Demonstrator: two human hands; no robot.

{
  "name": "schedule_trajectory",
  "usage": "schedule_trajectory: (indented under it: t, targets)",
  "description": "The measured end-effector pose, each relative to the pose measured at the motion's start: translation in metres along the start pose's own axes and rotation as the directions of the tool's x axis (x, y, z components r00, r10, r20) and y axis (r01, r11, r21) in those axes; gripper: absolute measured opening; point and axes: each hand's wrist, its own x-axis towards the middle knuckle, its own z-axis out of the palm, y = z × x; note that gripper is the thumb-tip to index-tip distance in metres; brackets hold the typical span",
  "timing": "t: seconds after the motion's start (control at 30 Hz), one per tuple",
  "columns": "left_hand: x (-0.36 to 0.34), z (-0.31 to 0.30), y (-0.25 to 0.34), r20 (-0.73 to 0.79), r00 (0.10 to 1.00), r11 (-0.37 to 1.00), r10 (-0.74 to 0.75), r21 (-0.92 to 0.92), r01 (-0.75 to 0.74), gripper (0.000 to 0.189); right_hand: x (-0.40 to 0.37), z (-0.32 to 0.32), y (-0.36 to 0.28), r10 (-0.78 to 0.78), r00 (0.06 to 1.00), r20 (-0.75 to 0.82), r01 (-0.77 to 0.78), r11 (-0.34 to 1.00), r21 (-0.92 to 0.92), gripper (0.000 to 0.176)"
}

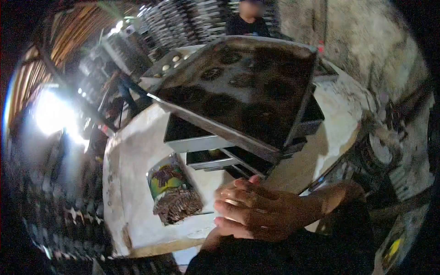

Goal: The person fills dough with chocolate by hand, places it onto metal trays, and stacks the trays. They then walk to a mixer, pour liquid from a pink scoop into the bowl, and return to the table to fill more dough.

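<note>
My right hand (pixel 263 213) lies across the front of the table with its fingers curved together over my left hand. Only the wrist and heel of my left hand (pixel 214 239) show, and its fingers are mostly hidden underneath. A small pale patch shows between the right fingers; I cannot make out what it is. Just left of the hands lies a plastic bag (pixel 166 179) with a green and purple print and a dark brown, crumbly mass at its near end. Beyond the hands rises a crooked stack of dark metal trays, the top tray (pixel 238 87) tilted.
The stack stands on a pale round-edged table (pixel 130 183). Behind it, another tray (pixel 160 68) holds several small pale round pieces. A person in a dark shirt (pixel 247 28) is at the far side. Bright light (pixel 52 112) comes from the left; a rough wall (pixel 357 41) is at right.
</note>
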Motion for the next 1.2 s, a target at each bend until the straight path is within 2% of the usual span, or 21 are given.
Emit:
schedule_trajectory:
  t: [0.03,0.13,0.17,0.2,0.27,0.33,0.37,0.47,0.5,0.57,0.63,0.7,0.73,0.77,0.8,0.9,0.93,0.97,1.07,1.13,1.2]
  targets:
    - [0.000,0.005,-0.006,0.010,1.000,0.998,0.007,-0.065,-0.007,0.034,0.000,-0.004,0.006,-0.022,0.999,0.026,0.021,0.998,0.058,0.045]
    - [-0.013,0.011,-0.025,0.477,0.841,0.843,0.256,-0.536,0.048,0.044,0.002,-0.017,0.034,-0.076,0.992,0.101,0.053,0.976,0.211,0.039]
    - [0.002,0.022,-0.040,0.469,0.804,0.474,0.364,-0.837,0.274,0.051,0.004,-0.023,0.047,-0.094,0.988,0.123,0.060,0.965,0.255,0.038]
    - [0.018,0.035,-0.059,0.395,0.799,-0.020,0.454,-0.892,0.452,0.060,0.006,-0.028,0.060,-0.110,0.984,0.143,0.063,0.952,0.299,0.038]
    - [0.030,0.057,-0.093,0.349,0.792,-0.453,0.501,-0.674,0.583,0.072,0.027,-0.049,0.087,0.049,0.987,0.154,-0.093,0.950,0.299,0.035]
    - [0.032,0.067,-0.112,0.461,0.696,-0.351,0.550,-0.629,0.694,0.074,0.056,-0.074,0.126,0.359,0.930,0.075,-0.367,0.906,0.209,0.033]
    - [0.018,0.073,-0.109,0.454,0.785,-0.413,0.422,-0.674,0.612,0.067,0.071,-0.071,0.154,0.457,0.889,0.031,-0.453,0.869,0.201,0.032]
    - [0.000,0.062,-0.109,0.643,0.701,-0.526,0.308,-0.499,0.689,0.060,0.092,-0.015,0.222,0.419,0.908,0.021,-0.410,0.875,0.258,0.035]
    - [-0.010,0.057,-0.111,0.692,0.674,-0.515,0.259,-0.491,0.702,0.056,0.088,0.003,0.238,0.299,0.916,0.267,-0.355,0.915,0.191,0.034]
    - [-0.032,0.052,-0.122,0.762,0.627,-0.483,0.162,-0.493,0.724,0.048,0.074,0.037,0.260,0.053,0.870,0.490,-0.096,0.993,0.062,0.041]
    - [-0.029,0.043,-0.129,0.825,0.565,-0.451,0.020,-0.497,0.741,0.038,0.048,0.060,0.266,-0.158,0.839,0.521,0.242,0.966,-0.096,0.050]
    - [-0.025,0.028,-0.124,0.860,0.497,-0.517,-0.114,-0.478,0.710,0.036,0.052,0.059,0.294,-0.425,0.760,0.491,0.614,0.718,-0.329,0.056]
    - [-0.027,0.020,-0.122,0.857,0.495,-0.578,-0.142,-0.477,0.661,0.035,0.060,0.039,0.278,-0.338,0.824,0.455,0.504,0.805,-0.314,0.056]
    - [-0.031,0.011,-0.123,0.843,0.531,-0.583,-0.086,-0.475,0.659,0.036,0.070,0.019,0.261,-0.247,0.877,0.413,0.384,0.876,-0.292,0.057]
    - [-0.035,0.005,-0.125,0.820,0.571,-0.590,-0.024,-0.473,0.655,0.036,0.095,-0.025,0.220,0.121,0.915,0.385,-0.088,0.991,-0.101,0.053]
    - [-0.053,0.002,-0.139,0.743,0.629,-0.537,0.227,-0.444,0.718,0.036,0.058,-0.098,0.270,0.383,0.917,-0.116,-0.391,0.918,-0.065,0.023]
    - [-0.063,0.008,-0.146,0.705,0.633,-0.508,0.320,-0.437,0.742,0.036,0.066,-0.125,0.220,0.136,0.941,-0.310,-0.160,0.986,-0.053,0.030]
    - [-0.075,0.018,-0.149,0.679,0.611,-0.508,0.408,-0.387,0.770,0.035,0.054,-0.145,0.200,0.077,0.920,-0.385,-0.124,0.987,-0.100,0.028]
    - [-0.113,0.025,-0.135,0.696,0.445,-0.242,0.563,-0.376,0.894,0.035,-0.015,-0.203,0.165,0.109,0.864,-0.491,-0.240,0.948,-0.211,0.023]
    - [-0.110,0.003,-0.098,0.601,0.395,-0.250,0.695,-0.312,0.916,0.034,-0.062,-0.236,0.157,0.134,0.836,-0.532,-0.310,0.916,-0.257,0.020]
    - [-0.104,-0.019,-0.046,0.385,0.460,-0.273,0.800,-0.450,0.850,0.034,-0.100,-0.262,0.161,0.143,0.820,-0.555,-0.343,0.898,-0.275,0.017]
